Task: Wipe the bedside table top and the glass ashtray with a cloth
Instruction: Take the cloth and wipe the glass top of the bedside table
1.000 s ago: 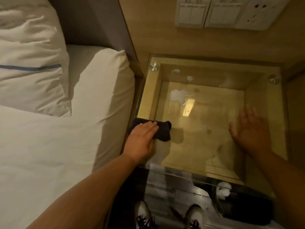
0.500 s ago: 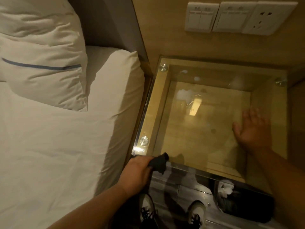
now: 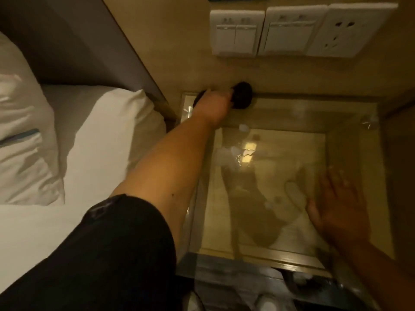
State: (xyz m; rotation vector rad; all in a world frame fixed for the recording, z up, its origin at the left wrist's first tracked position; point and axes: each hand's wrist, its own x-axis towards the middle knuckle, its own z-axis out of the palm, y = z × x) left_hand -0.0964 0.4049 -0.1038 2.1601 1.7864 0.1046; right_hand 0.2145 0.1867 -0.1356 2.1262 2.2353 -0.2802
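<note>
The bedside table has a clear glass top (image 3: 350,122) over a wooden box frame. My left hand (image 3: 212,106) reaches to the far left corner of the glass and presses a dark cloth (image 3: 242,97) against the back edge by the wall. My right hand (image 3: 336,205) lies flat, fingers spread, on the glass at the near right. No ashtray is in view.
A bed with white sheets (image 3: 94,135) and a pillow (image 3: 20,135) lies along the table's left side. White wall switches (image 3: 238,32) and a socket (image 3: 336,34) sit on the wooden wall above the table. A dark bin (image 3: 314,290) shows below the front edge.
My left hand has swept the cloth from the near left corner up to the far left corner by the wall. The right hand stays flat on the glass. The camera has leaned closer.
</note>
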